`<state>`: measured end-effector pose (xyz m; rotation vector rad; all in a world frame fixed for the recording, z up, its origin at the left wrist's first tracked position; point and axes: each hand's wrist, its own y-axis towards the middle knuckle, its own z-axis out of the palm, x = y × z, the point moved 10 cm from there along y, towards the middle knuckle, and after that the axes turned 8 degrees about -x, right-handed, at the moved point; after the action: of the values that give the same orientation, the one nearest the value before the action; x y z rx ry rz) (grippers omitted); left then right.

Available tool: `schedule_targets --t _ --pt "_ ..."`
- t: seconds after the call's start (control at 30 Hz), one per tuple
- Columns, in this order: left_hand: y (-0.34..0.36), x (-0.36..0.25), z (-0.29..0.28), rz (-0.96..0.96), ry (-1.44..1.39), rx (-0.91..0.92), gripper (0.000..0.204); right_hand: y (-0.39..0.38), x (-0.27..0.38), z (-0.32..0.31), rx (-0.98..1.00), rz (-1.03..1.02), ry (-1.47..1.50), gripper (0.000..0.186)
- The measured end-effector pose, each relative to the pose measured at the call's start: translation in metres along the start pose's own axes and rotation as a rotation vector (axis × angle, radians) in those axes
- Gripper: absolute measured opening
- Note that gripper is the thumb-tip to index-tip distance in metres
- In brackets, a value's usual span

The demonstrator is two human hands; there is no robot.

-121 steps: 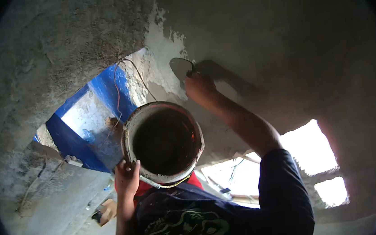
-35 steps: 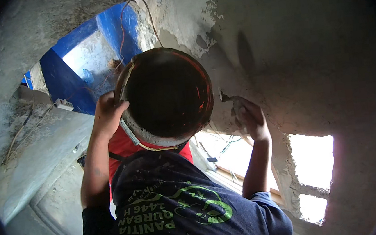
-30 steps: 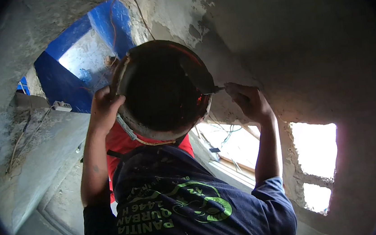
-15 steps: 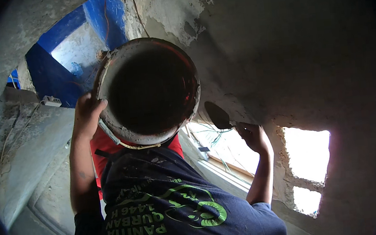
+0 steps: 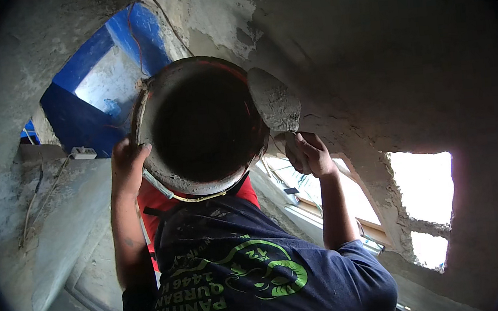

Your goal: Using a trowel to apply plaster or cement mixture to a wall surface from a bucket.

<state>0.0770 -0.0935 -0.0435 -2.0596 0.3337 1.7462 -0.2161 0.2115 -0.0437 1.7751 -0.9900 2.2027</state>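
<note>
A round bucket (image 5: 148, 120) coated with dried grey mortar is held up in front of me, its mouth toward my view. My left hand (image 5: 128, 167) grips its left rim, thumb over the edge. The inside is dark, so I cannot tell how much it holds. My right hand (image 5: 310, 154) is closed around the handle of a trowel (image 5: 275, 100), just right of the bucket. The trowel's rounded blade, smeared with grey, points up and overlaps the bucket's right rim. A pale bucket handle (image 5: 196, 198) hangs along the lower rim.
Rough plastered wall (image 5: 372, 65) rises at the right, with a bright square opening (image 5: 423, 186). A window frame (image 5: 349, 200) lies behind my right arm. At the left are a blue-painted structure (image 5: 81, 120), a white power strip (image 5: 83, 153) and loose cables.
My right hand has moved slightly left and up, bringing the trowel from beside the wall to the bucket's right rim. My left hand keeps its grip; the whole view has shifted a little.
</note>
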Motion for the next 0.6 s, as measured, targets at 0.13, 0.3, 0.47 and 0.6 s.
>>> schedule_targets --t 0.13,0.3,0.47,0.6 --pt "-0.001 0.007 -0.003 -0.035 0.01 0.015 0.021 0.02 -0.029 0.002 0.085 0.132 -0.012 0.054" --pt "0.001 0.0 0.004 -0.021 -0.042 0.034 0.022 0.045 -0.085 -0.007 0.202 0.133 -0.011 0.067" --pt "0.004 0.033 -0.013 -0.079 -0.062 -0.03 0.03 0.026 -0.142 -0.043 0.136 0.099 -0.02 0.061" --pt "-0.008 0.023 -0.011 -0.096 -0.092 0.009 0.036 -0.034 -0.257 -0.092 -0.116 0.435 -0.276 0.046"
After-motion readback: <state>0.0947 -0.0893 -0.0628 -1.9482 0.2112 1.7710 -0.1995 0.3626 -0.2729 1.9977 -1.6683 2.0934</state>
